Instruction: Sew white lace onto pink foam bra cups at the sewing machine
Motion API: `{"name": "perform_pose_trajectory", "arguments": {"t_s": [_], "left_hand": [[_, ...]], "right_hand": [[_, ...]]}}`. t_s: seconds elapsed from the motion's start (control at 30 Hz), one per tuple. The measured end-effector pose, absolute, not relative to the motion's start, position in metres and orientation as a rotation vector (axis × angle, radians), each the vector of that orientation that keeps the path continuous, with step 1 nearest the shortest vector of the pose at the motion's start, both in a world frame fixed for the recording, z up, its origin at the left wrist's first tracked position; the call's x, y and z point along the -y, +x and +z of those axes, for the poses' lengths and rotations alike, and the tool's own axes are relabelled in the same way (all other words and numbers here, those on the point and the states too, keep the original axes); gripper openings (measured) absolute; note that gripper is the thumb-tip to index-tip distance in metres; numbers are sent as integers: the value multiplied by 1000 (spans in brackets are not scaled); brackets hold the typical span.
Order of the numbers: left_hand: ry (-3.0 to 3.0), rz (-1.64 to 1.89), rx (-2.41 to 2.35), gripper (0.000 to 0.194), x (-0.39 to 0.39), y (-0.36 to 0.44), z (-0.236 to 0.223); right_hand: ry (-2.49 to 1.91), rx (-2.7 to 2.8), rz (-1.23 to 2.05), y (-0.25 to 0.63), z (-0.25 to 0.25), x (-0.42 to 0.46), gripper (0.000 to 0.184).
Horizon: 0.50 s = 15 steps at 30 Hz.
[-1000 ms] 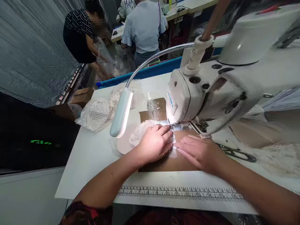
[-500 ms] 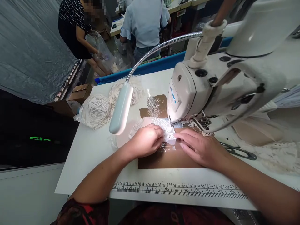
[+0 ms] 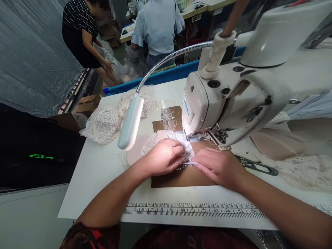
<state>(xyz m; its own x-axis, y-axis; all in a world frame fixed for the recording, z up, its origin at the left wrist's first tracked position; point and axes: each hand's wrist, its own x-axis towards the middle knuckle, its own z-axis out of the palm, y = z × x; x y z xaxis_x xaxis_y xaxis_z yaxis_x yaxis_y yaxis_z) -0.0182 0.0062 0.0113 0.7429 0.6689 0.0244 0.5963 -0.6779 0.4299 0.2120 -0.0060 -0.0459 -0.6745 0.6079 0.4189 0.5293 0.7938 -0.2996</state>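
White lace fabric lies under the front of a white sewing machine, on brown sheeting partly covered with clear tape. My left hand has its fingers curled and pinched on the lace, just left of the needle area. My right hand lies low on the brown sheet, its fingertips closed on the near edge of the lace. A thin pale strip of that edge runs between both hands. A beige cup-shaped piece rests beside my left wrist. The needle itself is hard to make out.
A lamp on a bendable neck hangs over the table's left part. Bundles of lace lie at the back left. Scissors-like dark metal tool and cream lace lie right. A ruler strip runs along the front edge. Two co-workers are beyond.
My left hand moved back from the needle area, then returned toward the right. The lace's near edge, flat before, is now folded into a narrow strip between my hands.
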Motion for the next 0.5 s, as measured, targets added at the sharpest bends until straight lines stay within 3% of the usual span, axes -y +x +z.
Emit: {"name": "perform_pose_trajectory", "arguments": {"t_s": [0.2,0.5], "left_hand": [[2743,209,-1064,36,-2,-9,-4],[2858,222,-1096,36,-6,-9,-11]], "right_hand": [[-828,2468,158,208,-40,7,21],[-890,2452,114,206,-41,7,23]]}}
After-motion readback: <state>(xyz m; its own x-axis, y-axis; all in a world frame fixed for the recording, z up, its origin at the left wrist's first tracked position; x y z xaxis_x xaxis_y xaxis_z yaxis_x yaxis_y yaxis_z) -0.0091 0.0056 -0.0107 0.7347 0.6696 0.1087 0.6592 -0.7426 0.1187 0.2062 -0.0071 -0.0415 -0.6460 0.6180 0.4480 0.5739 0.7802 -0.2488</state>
